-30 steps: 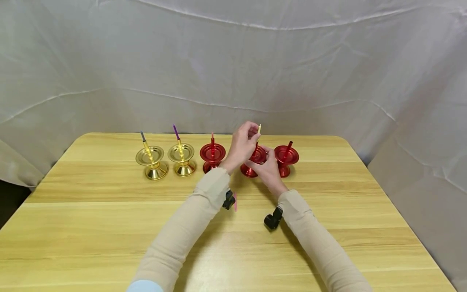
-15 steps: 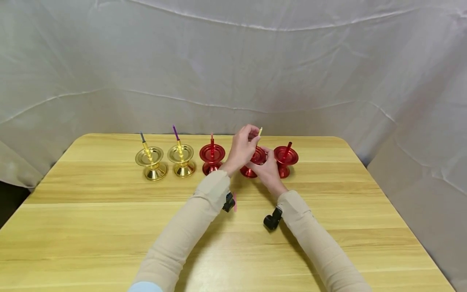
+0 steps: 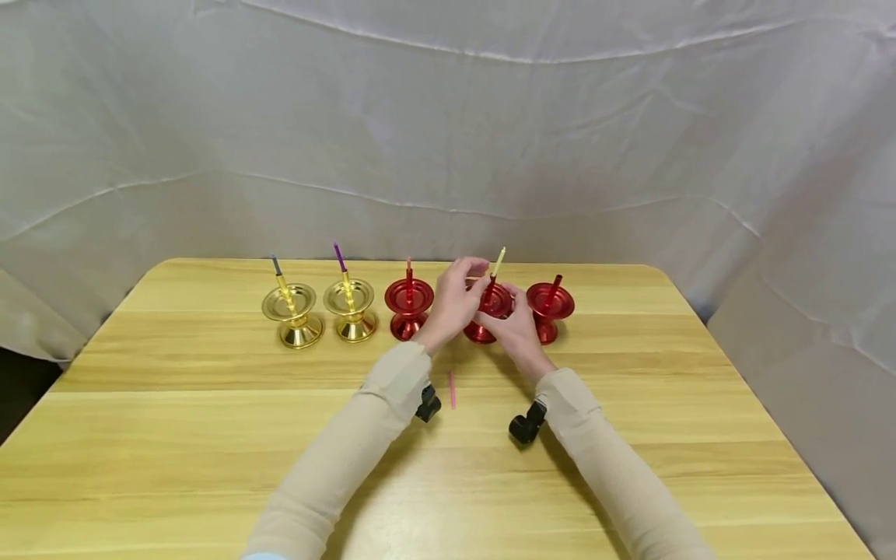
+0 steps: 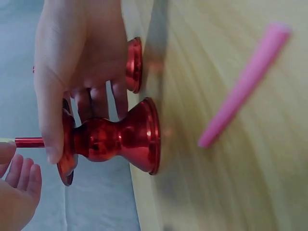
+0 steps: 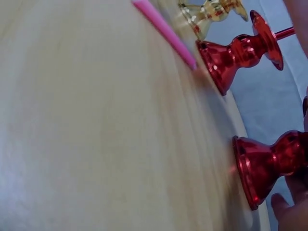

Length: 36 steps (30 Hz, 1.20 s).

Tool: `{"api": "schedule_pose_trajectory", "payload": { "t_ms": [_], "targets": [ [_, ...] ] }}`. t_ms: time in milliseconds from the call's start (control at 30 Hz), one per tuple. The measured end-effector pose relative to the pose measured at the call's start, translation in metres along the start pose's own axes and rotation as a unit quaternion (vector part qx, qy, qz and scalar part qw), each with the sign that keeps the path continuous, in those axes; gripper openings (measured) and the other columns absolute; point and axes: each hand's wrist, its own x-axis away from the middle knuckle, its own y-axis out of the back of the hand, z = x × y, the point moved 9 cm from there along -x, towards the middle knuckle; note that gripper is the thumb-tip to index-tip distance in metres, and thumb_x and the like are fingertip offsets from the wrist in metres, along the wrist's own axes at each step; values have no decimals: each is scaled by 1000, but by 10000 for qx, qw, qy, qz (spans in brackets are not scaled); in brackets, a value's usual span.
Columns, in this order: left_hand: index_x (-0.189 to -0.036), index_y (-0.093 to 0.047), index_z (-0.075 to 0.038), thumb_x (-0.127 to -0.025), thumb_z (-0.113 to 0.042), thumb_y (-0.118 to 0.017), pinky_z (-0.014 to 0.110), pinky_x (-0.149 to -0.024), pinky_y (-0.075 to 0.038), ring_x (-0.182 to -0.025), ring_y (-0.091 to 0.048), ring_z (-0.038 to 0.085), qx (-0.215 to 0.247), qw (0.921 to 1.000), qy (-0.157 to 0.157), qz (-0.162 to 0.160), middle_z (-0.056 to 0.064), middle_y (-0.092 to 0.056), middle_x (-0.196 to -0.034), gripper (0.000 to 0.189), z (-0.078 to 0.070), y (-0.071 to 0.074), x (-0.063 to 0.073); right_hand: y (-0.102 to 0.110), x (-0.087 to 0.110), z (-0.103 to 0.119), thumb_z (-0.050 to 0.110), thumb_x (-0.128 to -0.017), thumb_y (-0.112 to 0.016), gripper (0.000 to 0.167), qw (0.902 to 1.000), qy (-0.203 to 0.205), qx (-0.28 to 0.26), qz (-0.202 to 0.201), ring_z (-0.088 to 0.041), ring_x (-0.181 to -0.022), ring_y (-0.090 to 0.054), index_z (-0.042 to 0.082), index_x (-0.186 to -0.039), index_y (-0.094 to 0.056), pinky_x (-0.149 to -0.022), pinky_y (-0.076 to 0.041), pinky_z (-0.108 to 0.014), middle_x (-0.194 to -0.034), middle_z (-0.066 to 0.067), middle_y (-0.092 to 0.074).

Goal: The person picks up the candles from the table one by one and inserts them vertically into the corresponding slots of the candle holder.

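Observation:
My right hand (image 3: 516, 327) holds a red metal candle holder (image 4: 125, 137), with thumb across its dish and fingers behind it. A pale yellow candle (image 3: 498, 260) stands slightly tilted in the thin red tube (image 4: 30, 142) of that holder. My left hand (image 3: 451, 303) is just left of this candle, fingers loosely bent and its tips beside the candle's lower end. At the left wrist view's edge, the left thumb overlaps the candle near the tube's mouth. A pink candle (image 3: 452, 390) lies on the table between the forearms.
Left of my hands stand a red holder (image 3: 409, 299) with a pink candle and two gold holders (image 3: 299, 330) (image 3: 355, 327) with blue and purple candles. Another red holder (image 3: 550, 299), its tube bare, stands right. A grey curtain (image 3: 448, 132) hangs behind the wooden table (image 3: 595, 498).
My left hand has come down and left, its fingertips moving off the yellow candle, which now shows along more of its length above the tube. The right hand stays on the holder.

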Motion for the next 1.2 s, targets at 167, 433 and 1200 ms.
{"api": "schedule_pose_trajectory", "payload": {
  "t_ms": [167,433,1200],
  "targets": [
    [-123,-59,4,-95,2,-56,34,-94,-49,-113,-58,29,-32,9998,47,189,17,-58,-124,29,-1,1,12,0,2,0,24,-81,-78,89,9999,-128,7,115,-30,-131,-40,5,-149,-24,-108,-36,-43,-145,-19,-38],
    [-124,-61,1,-92,3,-58,42,-100,-44,-119,-53,29,61,10000,34,-38,15,-58,-127,32,-6,12,29,5,16,-2,18,-82,-78,102,9980,-472,-217,367,-33,-137,-32,10,-155,-8,-110,-32,-42,-152,-23,-28],
    [-126,-54,8,-90,8,-59,36,-96,-48,-118,-54,35,1117,9778,1729,388,20,-56,-128,37,13,36,94,104,51,46,6,-92,-66,38,9932,1031,-403,-374,-3,-92,-62,-7,-125,-55,-83,-47,-13,-98,9,-68]
  ]
}}
